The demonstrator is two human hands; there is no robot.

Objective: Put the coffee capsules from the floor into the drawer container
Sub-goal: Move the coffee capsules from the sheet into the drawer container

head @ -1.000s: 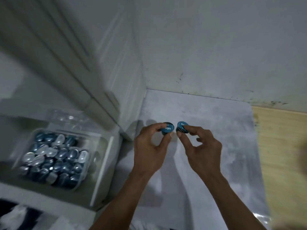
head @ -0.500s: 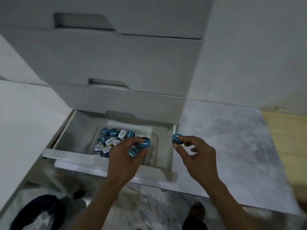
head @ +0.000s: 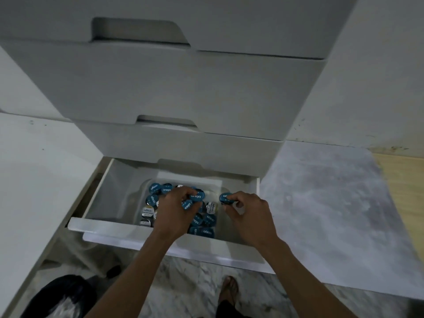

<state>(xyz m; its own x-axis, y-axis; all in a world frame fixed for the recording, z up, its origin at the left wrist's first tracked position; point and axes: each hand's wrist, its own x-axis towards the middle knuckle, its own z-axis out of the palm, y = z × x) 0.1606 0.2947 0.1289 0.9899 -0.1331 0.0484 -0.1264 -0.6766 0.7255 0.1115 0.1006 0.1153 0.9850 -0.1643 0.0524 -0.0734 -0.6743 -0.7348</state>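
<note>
The left hand [head: 176, 210] has its grip closed on two blue capsules, one [head: 197, 197] pinched at the fingertips and one [head: 187, 204] tucked just below it, both over the container [head: 149, 182]. The right hand [head: 249, 211] has a narrow grip on a single blue capsule [head: 224, 198] at the container's 3 o'clock rim. The clear container sits in the open bottom drawer [head: 119, 228] and holds a heap of blue and silver capsules [head: 206, 220].
</note>
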